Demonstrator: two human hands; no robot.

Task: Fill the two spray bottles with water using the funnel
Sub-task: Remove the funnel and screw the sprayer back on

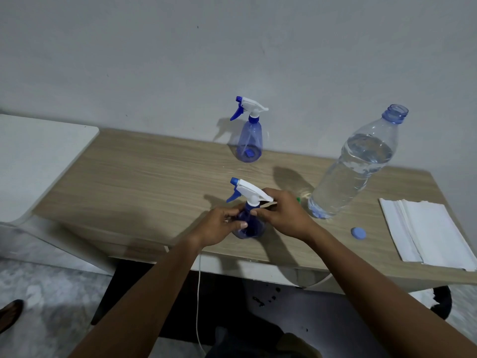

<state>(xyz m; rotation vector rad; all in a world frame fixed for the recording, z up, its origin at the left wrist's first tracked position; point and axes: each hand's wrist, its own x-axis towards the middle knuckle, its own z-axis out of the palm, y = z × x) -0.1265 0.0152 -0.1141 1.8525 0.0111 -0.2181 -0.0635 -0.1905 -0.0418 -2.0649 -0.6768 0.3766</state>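
A blue spray bottle (251, 227) with a white and blue trigger head stands near the front of the wooden table (144, 171). My left hand (220, 224) wraps its body from the left. My right hand (280, 214) pinches its neck collar from the right. A second spray bottle (249, 140), also blue with its trigger head on, stands at the back by the wall. A large clear water bottle (358, 166), uncapped and mostly full, stands to the right. Its blue cap (358, 233) lies on the table. A small green bit (298, 200) shows behind my right hand; I see no clear funnel.
A stack of white paper sheets (428, 233) lies at the table's right edge. A white surface (38, 156) adjoins the table on the left. A white cable (198, 293) hangs below the front edge. A foot (9, 315) shows at the lower left.
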